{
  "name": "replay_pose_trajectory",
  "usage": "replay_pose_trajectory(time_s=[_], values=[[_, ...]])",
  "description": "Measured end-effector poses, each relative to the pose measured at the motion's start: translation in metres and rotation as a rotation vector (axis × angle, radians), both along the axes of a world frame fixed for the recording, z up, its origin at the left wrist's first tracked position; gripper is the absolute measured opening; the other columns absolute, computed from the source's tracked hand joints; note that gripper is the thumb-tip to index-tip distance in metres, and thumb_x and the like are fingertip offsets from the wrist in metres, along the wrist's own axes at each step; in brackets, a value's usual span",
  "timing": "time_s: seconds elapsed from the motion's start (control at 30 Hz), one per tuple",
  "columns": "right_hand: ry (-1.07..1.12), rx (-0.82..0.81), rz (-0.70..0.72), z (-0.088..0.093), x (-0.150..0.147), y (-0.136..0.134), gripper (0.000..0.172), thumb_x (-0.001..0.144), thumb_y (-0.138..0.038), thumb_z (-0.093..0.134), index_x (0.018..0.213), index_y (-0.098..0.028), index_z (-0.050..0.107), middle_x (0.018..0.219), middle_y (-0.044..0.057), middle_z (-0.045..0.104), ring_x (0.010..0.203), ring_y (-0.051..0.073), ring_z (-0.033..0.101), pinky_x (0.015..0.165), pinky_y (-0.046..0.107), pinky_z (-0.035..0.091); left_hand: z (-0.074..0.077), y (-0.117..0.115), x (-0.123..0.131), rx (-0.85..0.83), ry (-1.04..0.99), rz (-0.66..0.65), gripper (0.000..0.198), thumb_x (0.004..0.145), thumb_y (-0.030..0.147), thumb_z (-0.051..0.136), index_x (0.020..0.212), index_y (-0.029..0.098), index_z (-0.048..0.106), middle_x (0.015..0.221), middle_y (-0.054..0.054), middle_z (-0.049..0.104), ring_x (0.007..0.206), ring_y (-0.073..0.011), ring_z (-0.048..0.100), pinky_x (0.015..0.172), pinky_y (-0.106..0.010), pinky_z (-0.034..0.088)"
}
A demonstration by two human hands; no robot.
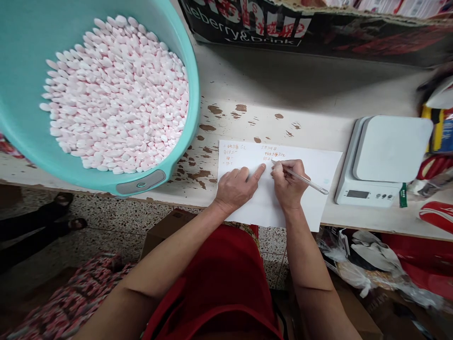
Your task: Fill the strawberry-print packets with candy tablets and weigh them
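Note:
A sheet of white paper (247, 189) lies on the worn white table, with lines of orange handwriting along its upper part. My right hand (290, 185) is closed around a clear-barrelled pen (313, 184), whose tip touches the paper at the end of the written lines. To its left, my left hand (238, 188) rests on the sheet and presses it, holding nothing. One finger of it stretches toward the writing, while the others are bent. Left of the paper stands a large turquoise tub (193, 94) with a great heap of pale pink, oval candies (120, 94).
A white kitchen scale (391, 148) stands right of the paper, with a small green packet (403, 195) beside it. A black printed carton (318, 35) lines the back. Bagged items (368, 259) lie below the table's right edge. A person's legs (38, 222) show at left.

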State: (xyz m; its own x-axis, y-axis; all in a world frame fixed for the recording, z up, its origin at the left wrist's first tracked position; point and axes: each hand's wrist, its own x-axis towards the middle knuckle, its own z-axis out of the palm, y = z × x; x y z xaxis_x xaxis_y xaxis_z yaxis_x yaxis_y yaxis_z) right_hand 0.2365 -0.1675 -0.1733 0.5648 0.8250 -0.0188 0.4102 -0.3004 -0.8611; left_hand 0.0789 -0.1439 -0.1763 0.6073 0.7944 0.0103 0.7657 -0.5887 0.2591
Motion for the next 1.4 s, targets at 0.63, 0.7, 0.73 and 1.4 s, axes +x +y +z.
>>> replay_pose_trajectory(time_s=[0.63,0.7,0.73,1.4], values=[[-0.039,-0.018,0.014,-0.0028,0.0011,-0.0016,0.012,0.088,-0.032,0.057,0.082,-0.022,0.055,0.070,-0.003,0.067,0.056,0.010,0.063,0.055,0.027,0.053,-0.0004,0.0003,-0.0005,-0.044,-0.030,0.008,0.042,0.098,0.025,0.042,0.136,0.033,0.059,0.066,-0.002,0.053,0.059,-0.0130,0.044,0.056,-0.029,0.032],[-0.031,-0.014,0.017,-0.0023,0.0013,-0.0016,0.012,0.087,-0.032,0.057,0.081,-0.022,0.054,0.069,-0.003,0.067,0.055,0.010,0.062,0.054,0.028,0.052,-0.0015,-0.0005,-0.0009,-0.047,-0.039,0.010,0.043,0.099,0.025,0.041,0.136,0.033,0.059,0.067,-0.002,0.053,0.060,-0.0133,0.045,0.057,-0.029,0.032],[-0.022,-0.010,0.020,-0.0022,0.0014,-0.0018,0.012,0.087,-0.032,0.057,0.081,-0.022,0.054,0.069,-0.003,0.067,0.055,0.010,0.062,0.055,0.028,0.053,-0.0019,-0.0008,-0.0011,-0.047,-0.040,0.010,0.043,0.099,0.025,0.041,0.136,0.033,0.059,0.067,-0.003,0.053,0.060,-0.0134,0.045,0.057,-0.029,0.032],[0.056,0.049,-0.048,-0.0010,-0.0007,-0.0065,0.014,0.091,-0.035,0.056,0.088,-0.022,0.052,0.073,-0.002,0.068,0.059,0.011,0.069,0.056,0.026,0.058,-0.0022,-0.0008,-0.0028,0.006,-0.019,-0.009,0.040,0.097,0.023,0.044,0.134,0.032,0.060,0.069,-0.002,0.054,0.061,-0.0130,0.046,0.056,-0.030,0.031]])
